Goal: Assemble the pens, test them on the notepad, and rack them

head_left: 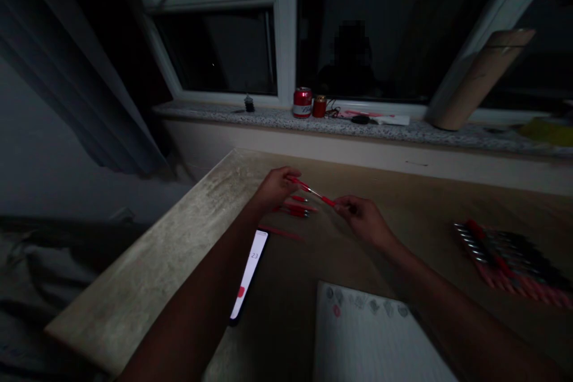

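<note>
Above the table [380, 176], a slim red pen [316, 193] with a shiny silver middle stretches between my two hands. The left end is pinched in the fingers of my left hand [276, 186]. My right hand [362, 216] is closed on the other red end, thumb and fingertips together. Whether the two red parts are still joined, I cannot tell. Just below my left hand lie several red pens [298, 212] with silver tips, partly hidden by it. A thin red strip-like thing [282, 233], blurred, lies nearer to me.
A lit phone [250, 274] lies beside my left forearm. A lined notebook [371, 340] with small scribbled marks sits in front. At right is a row of red and black pens [514, 265]. Cans [302, 102] and a tilted-looking flask [481, 80] stand on the windowsill [268, 119].
</note>
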{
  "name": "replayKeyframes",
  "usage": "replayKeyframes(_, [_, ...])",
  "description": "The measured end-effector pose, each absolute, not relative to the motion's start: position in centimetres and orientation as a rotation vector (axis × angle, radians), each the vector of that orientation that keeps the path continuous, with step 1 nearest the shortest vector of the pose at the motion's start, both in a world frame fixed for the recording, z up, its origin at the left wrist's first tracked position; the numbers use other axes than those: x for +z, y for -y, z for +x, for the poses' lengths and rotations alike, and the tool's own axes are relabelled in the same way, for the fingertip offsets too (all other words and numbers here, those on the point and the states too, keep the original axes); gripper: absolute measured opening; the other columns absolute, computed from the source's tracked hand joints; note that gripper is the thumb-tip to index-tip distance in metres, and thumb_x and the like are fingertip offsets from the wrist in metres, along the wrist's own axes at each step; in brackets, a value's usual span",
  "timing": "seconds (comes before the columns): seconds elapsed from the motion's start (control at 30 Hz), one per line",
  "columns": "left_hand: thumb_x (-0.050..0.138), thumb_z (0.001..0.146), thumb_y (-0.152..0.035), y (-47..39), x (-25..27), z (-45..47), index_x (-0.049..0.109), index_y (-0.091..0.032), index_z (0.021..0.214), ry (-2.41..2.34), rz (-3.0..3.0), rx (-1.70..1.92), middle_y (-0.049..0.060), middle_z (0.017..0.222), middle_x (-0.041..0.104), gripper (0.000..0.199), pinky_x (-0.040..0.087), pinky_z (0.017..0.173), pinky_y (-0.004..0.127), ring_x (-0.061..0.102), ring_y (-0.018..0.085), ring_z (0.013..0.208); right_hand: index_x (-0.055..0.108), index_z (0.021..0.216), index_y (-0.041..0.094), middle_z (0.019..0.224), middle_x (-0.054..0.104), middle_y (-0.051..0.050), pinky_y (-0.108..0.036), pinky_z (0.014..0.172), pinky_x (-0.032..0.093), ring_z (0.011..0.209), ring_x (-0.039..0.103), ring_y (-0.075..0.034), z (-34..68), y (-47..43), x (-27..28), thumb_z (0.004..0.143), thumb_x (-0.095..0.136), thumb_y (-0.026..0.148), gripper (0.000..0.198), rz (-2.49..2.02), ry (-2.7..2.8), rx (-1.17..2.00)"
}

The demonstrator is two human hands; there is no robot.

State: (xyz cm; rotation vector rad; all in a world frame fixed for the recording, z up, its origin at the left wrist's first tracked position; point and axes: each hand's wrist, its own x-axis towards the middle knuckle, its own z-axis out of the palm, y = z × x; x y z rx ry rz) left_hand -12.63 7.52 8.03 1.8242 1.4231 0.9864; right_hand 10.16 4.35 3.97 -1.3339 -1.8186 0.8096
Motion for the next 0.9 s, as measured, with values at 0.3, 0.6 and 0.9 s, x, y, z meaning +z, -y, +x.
replayKeyframes(0.3, [0.072, 0.064, -0.032, -7.1, 7.1, -2.3, 0.062, -0.011, 0.088, -0.905, 1.123, 1.236, 0.005, 0.077, 0.065, 0.033, 0.048, 0.058, 0.022, 0.059, 0.009, 0.062, 0.065, 0.077, 0.014, 0.061, 0.059, 0.001, -0.022, 0.051, 0.035, 0.053, 0.048, -0.009, 14.4, -1.3, 4.8, 0.067, 0.069, 0.038, 0.026, -1.165, 1.346, 1.33])
replayKeyframes(0.6, [0.069, 0.067, -0.044, -6.3, 6.4, 2.1, 0.066, -0.008, 0.08, -0.675, 1.395, 0.829, 0.003, 0.063, 0.06, 0.039, 0.04, 0.059, 0.023, 0.051, 0.009, 0.056, 0.053, 0.069, 0.018, 0.053, 0.056, -0.002, -0.026, 0.045, 0.038, 0.043, 0.05, -0.013, 16.0, -1.5, 7.6, 0.087, 0.037, 0.051, 0.04, -0.682, 0.574, 2.105])
replayKeyframes(0.9, [0.063, 0.072, -0.048, -6.1, 5.7, 2.0, 0.067, -0.006, 0.081, -0.702, 1.527, 0.781, 0.003, 0.068, 0.06, 0.043, 0.039, 0.071, 0.026, 0.053, 0.013, 0.066, 0.042, 0.061, 0.022, 0.037, 0.029, 0.007, -0.022, 0.036, 0.02, 0.033, 0.025, -0.01, 16.0, -1.7, 7.1, 0.083, 0.037, 0.051, 0.036, -0.706, 0.454, 2.247])
